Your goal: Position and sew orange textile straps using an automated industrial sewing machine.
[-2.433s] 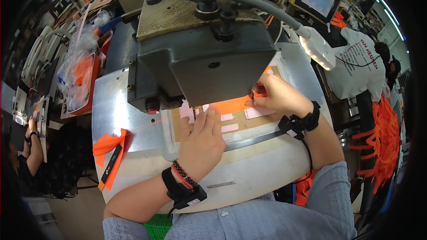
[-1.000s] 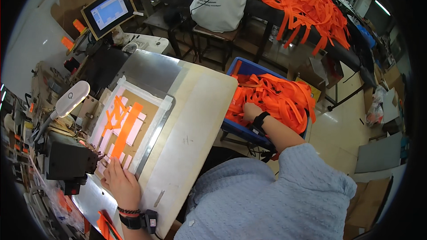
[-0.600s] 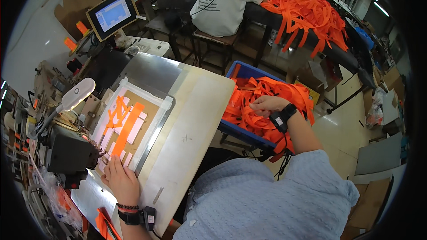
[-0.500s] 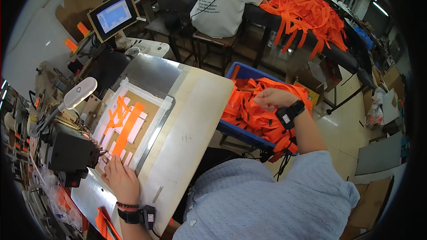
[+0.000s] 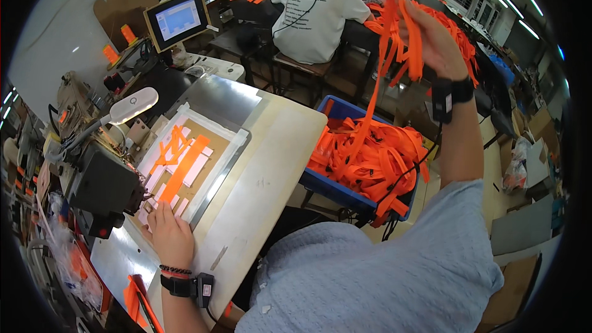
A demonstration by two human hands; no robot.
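My right hand (image 5: 435, 46) is raised high above the blue bin, its fingers closed round a bunch of orange webbing straps (image 5: 394, 37). One long strand hangs from it down to the heap of orange straps (image 5: 370, 154) in the bin. On the sewing machine's table, my left hand (image 5: 171, 234) lies with fingers stretched out at the near end of a wide orange strap (image 5: 187, 168). That strap lies across a framed template (image 5: 213, 154) with pale pink pieces. Beside it, thinner orange strips (image 5: 172, 148) cross one another.
The blue bin (image 5: 345, 194) stands right of the table (image 5: 271, 129). A black machine head (image 5: 102, 188) and a white lamp (image 5: 134, 106) overhang the template's left side. Behind are a screen (image 5: 179, 21), a seated person (image 5: 311, 15) and more orange straps on a dark table.
My right hand has risen from just over the bin to high above it, lifting orange straps. My left hand stays at the wide strap's near end. The view has shifted slightly.
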